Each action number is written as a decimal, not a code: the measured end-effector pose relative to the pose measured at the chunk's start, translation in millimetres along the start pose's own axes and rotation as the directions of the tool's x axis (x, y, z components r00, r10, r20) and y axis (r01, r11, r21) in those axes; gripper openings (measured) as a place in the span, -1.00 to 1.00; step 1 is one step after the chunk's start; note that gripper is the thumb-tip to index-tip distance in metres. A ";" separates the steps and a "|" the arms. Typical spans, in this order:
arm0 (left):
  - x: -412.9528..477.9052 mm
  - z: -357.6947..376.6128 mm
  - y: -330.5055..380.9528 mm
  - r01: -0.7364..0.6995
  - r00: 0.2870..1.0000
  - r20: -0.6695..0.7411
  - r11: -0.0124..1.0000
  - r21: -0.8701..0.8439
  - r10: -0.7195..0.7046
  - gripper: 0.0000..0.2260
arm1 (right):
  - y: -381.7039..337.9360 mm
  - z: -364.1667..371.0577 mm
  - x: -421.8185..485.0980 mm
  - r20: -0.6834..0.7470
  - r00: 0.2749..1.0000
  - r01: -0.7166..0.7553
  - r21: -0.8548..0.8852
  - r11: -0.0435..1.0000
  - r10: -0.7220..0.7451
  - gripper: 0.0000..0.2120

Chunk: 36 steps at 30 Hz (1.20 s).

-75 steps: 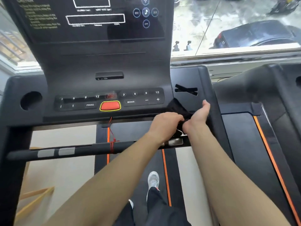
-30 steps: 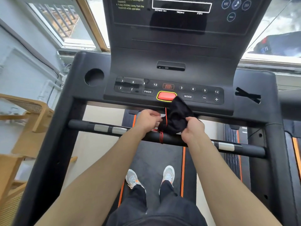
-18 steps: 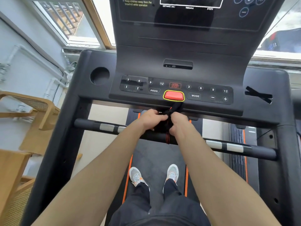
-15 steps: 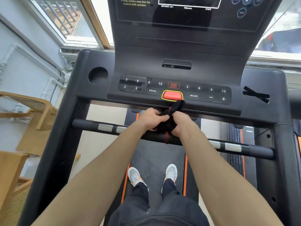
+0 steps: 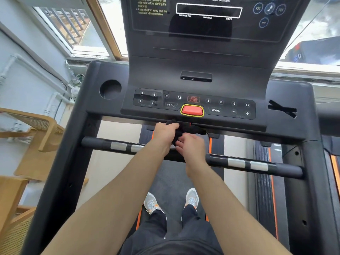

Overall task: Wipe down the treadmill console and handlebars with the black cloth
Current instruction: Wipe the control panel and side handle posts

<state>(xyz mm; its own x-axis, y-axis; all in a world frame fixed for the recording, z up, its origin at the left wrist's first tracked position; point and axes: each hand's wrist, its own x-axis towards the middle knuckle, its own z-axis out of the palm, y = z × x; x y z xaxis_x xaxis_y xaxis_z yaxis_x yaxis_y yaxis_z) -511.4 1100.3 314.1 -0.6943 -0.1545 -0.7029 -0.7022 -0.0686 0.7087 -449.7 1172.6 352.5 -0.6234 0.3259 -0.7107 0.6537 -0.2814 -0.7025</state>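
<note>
In the head view, a bunched black cloth [image 5: 185, 130] is held just below the front edge of the dark grey treadmill console [image 5: 198, 69], under the red yellow-rimmed button [image 5: 192, 110] and above the middle of the black handlebar with silver sensor plates [image 5: 257, 165]. The cloth's left end is gripped by the curled fingers of the left hand [image 5: 165, 132]. Its lower side is touched by the loosely bent fingers of the right hand [image 5: 192, 147]; whether it is pinched there cannot be told. "STOP START", "PROG", "MODE", "DISTANCE (km)", "STEPS" and "Keep children away from the treadmill" can be read. A round cup recess [image 5: 110, 89] is set at the console's left corner. A wooden cane chair [image 5: 36, 129] stands beside the left edge.
</note>
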 end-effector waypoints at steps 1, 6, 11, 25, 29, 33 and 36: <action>-0.6 3.1 -0.4 0.050 0.999 0.001 0.998 -0.048 -0.050 -0.77 | -1.5 2.6 -0.5 -0.006 0.999 -0.041 -0.025 0.999 0.041 -0.84; -5.5 22.7 -3.4 0.275 0.960 0.112 0.946 -0.174 -0.258 -0.73 | 0.7 -2.0 -3.9 0.087 0.991 -0.097 -0.053 0.994 0.101 -0.57; -2.3 6.1 -4.8 0.330 0.941 0.151 0.922 -0.204 -0.304 -0.78 | 6.3 8.8 -7.2 0.202 0.974 -0.092 -0.049 0.995 0.100 -0.34; 6.2 9.5 -14.3 0.279 0.953 0.185 0.936 -0.215 -0.242 -0.58 | 10.6 20.4 8.2 0.089 0.992 -0.089 0.019 0.996 0.087 -0.36; 12.7 -33.6 5.4 0.098 0.995 0.015 0.978 -0.182 -0.097 -0.98 | 11.1 48.5 10.3 0.151 0.985 -0.102 0.122 0.987 0.083 -0.65; 9.1 -75.1 17.0 0.005 0.999 0.039 0.988 -0.154 0.001 -0.95 | 13.1 68.7 16.5 0.150 0.977 -0.192 0.291 0.937 0.154 -0.72; -1.9 -79.1 15.6 -0.061 0.983 0.164 0.989 -0.133 0.082 -0.80 | 8.6 63.5 23.2 0.190 0.963 -0.258 0.420 0.870 0.194 -0.73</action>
<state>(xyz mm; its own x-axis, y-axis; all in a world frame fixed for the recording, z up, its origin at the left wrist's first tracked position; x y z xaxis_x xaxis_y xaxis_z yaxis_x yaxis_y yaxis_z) -508.6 1021.5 331.3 -0.7662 0.0045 -0.6426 -0.6315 -0.1901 0.7517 -485.8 1120.4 327.7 -0.5547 0.0880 -0.8274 0.5497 -0.7077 -0.4438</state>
